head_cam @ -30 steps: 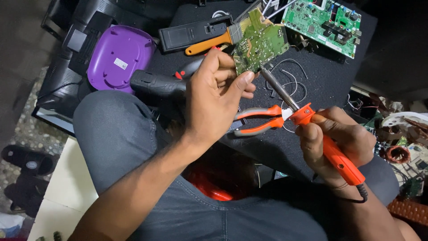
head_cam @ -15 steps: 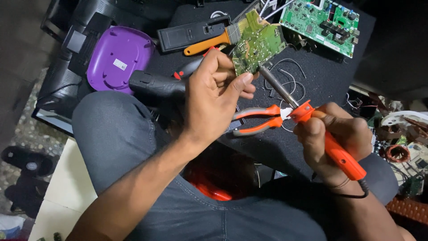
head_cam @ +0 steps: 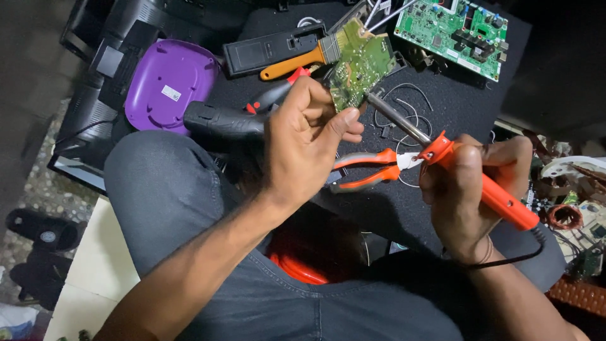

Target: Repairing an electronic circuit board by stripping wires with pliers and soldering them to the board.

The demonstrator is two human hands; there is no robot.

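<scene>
right hand (head_cam: 467, 196) grips an orange soldering iron (head_cam: 461, 170), tip at the small green board (head_cam: 360, 66) pinched upright in left hand (head_cam: 306, 142); contact point is hard to see. pliers (head_cam: 372, 167) lie partly hidden behind.

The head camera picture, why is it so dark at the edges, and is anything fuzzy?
Head view: light falls on the middle, so the small green circuit board, left hand and orange soldering iron look sharp; corners fade into shadow; the purple lid has a soft shine.

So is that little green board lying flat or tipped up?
Tipped up. The left hand holds the small green circuit board off the black mat, tilted toward the soldering iron.
</scene>
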